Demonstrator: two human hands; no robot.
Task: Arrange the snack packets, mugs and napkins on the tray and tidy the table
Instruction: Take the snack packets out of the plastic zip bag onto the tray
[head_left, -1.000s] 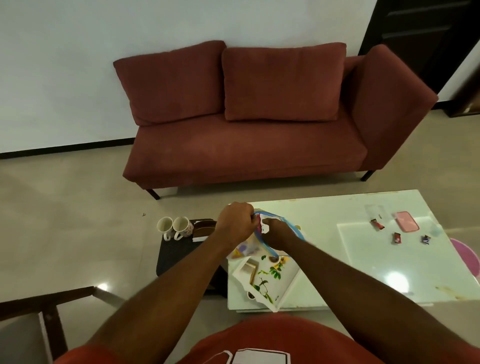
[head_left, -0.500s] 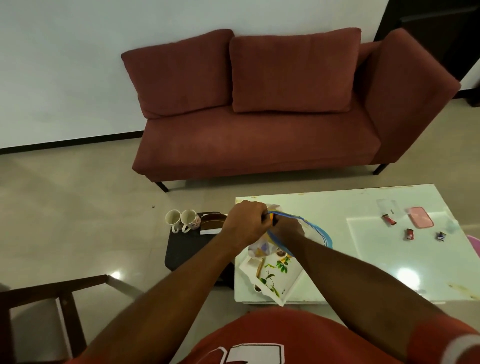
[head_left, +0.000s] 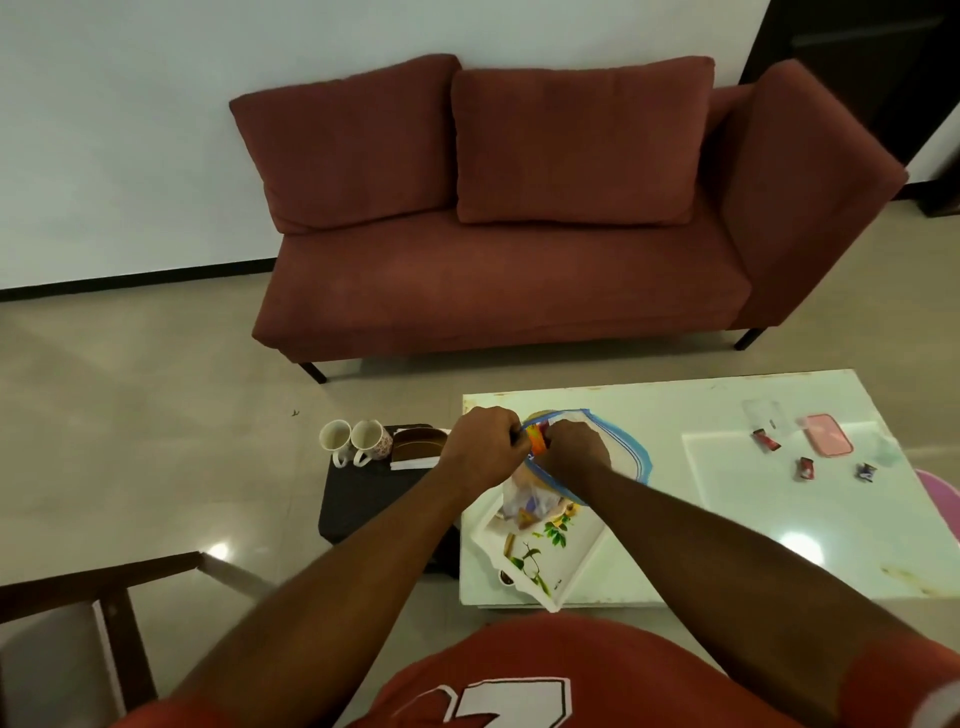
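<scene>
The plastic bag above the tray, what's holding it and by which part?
Left hand grips the plastic bag by its blue-edged mouth; right hand seems to pinch an orange packet there.

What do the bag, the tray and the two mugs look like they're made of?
Bag: thin clear plastic, contents show through, blue zip rim.
Tray: white, glossy, leaf print; probably plastic or melamine.
Mugs: seemingly glazed ceramic, thick white walls, one patterned.

I'm looking at a home living room. Dark red sofa (head_left: 498, 280) with two loose back cushions (head_left: 576, 140) against a plain wall (head_left: 119, 130). There's a low white coffee table (head_left: 727, 545), a glossy tiled floor (head_left: 130, 415), and two mugs (head_left: 356, 441) on a dark stool (head_left: 358, 501) beside the table.
</scene>
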